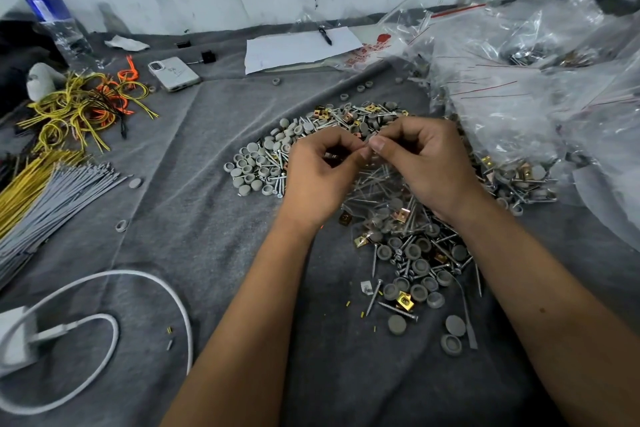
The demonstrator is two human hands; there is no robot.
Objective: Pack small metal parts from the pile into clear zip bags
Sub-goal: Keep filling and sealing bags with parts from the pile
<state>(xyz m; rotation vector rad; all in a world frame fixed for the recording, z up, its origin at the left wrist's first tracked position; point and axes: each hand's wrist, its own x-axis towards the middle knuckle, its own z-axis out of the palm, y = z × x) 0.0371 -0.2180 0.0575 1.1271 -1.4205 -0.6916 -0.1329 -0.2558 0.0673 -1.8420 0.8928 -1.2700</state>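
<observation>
A pile of small parts (408, 253), made up of screws, grey caps and gold clips, spreads over the grey cloth in the middle. Just above it my left hand (318, 173) and my right hand (426, 163) meet, fingers curled. Between them they pinch the top edge of a clear zip bag (384, 191) that hangs down over the pile with screws and clips inside. Something small and metallic shows inside my left fist.
A heap of clear bags (540, 80) lies at the right. Yellow and orange wires (83, 104) and grey cable ties (59, 194) lie at the left. A white charger cable (138, 305) loops near left. A phone (175, 73), paper with a pen (298, 45) and a water bottle (55, 21) sit at the back.
</observation>
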